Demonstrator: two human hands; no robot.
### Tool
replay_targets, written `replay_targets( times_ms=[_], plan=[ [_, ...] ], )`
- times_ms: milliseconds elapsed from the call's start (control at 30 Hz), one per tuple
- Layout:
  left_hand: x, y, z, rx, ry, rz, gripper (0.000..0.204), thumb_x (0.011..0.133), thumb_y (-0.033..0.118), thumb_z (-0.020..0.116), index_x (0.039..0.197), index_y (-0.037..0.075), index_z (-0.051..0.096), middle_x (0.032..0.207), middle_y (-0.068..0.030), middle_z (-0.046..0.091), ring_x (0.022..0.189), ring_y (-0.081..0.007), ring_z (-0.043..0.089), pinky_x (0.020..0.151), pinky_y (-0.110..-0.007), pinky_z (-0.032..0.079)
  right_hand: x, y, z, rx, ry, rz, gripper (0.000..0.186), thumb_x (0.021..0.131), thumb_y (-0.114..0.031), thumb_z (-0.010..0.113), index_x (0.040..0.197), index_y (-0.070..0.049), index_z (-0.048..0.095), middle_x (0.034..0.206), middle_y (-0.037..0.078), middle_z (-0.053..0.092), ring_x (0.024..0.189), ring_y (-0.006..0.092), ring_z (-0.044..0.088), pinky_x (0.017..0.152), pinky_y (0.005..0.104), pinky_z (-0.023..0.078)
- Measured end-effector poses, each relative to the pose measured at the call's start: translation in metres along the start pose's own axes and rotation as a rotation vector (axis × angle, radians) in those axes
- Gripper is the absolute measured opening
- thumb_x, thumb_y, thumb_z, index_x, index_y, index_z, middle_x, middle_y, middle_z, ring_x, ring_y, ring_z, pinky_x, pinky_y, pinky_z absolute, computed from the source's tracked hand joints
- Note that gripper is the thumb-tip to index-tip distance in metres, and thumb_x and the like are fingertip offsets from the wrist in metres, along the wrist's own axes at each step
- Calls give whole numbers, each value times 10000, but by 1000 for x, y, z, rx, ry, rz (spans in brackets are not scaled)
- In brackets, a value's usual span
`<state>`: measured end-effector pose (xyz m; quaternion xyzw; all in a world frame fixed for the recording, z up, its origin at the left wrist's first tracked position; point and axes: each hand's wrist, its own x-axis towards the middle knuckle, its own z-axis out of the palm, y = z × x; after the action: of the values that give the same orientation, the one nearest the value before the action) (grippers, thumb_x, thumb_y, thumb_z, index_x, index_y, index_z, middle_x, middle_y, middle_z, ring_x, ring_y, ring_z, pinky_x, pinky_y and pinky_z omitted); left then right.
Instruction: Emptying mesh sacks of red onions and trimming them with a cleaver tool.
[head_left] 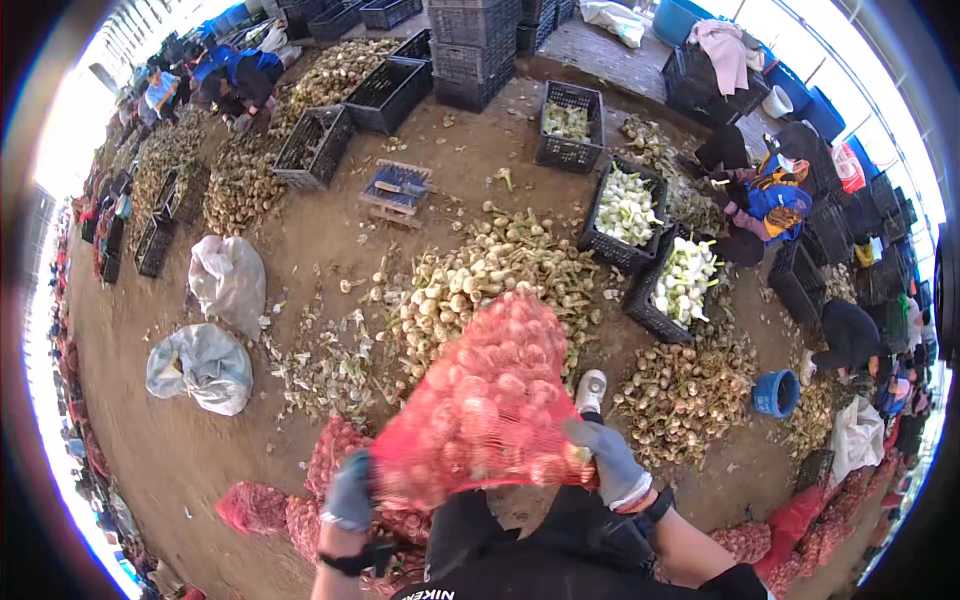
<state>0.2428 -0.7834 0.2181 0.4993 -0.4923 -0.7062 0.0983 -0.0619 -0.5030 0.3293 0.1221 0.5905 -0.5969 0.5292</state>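
Note:
Both of my hands, in grey gloves, hold a red mesh bag of garlic (490,395) in front of my body. My left hand (350,492) grips its near left corner; my right hand (603,462) is closed on the near right side. The bag is full of bulbs and slightly blurred. Its far end reaches over a heap of garlic bulbs (455,285) with dry stalks on the ground. Whether that far end is untied cannot be made out. More red mesh bags of garlic (253,508) lie by my left side.
Black crates with trimmed white garlic (690,280) stand right of the heap, beside a crouching person (780,205). A blue bucket (776,393) and another garlic pile (690,390) are further right. White sacks (205,365) lie left. Stacked black crates (470,50) stand at the back.

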Motion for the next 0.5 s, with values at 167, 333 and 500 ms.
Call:
replay_targets(
  times_ms=[167, 333, 500],
  plan=[
    [34, -144, 30, -275, -50, -377, 141, 901, 166, 504, 778, 132, 562, 702, 3, 534, 618, -167, 516, 588, -310, 430, 40, 133, -64, -522, 15, -40, 284, 949, -218, 494, 1068, -32, 673, 788, 74, 661, 670, 169, 649, 615, 272, 502],
    [11, -221, 44, -457, 198, -630, 137, 888, 196, 520, 766, 141, 550, 680, -2, 525, 618, -175, 505, 567, -312, 413, 55, 207, -91, -112, 194, 276, 273, 982, -241, 480, 994, -79, 699, 678, -11, 602, 506, 86, 525, 426, 251, 393],
    [28, -159, 77, -273, 21, -550, 76, 847, 130, 527, 808, 109, 589, 725, 2, 558, 660, -140, 517, 627, -282, 430, 64, 195, -139, -416, 158, 40, 305, 971, -258, 497, 850, -46, 680, 678, 5, 593, 537, 115, 547, 460, 286, 408]
  ],
)
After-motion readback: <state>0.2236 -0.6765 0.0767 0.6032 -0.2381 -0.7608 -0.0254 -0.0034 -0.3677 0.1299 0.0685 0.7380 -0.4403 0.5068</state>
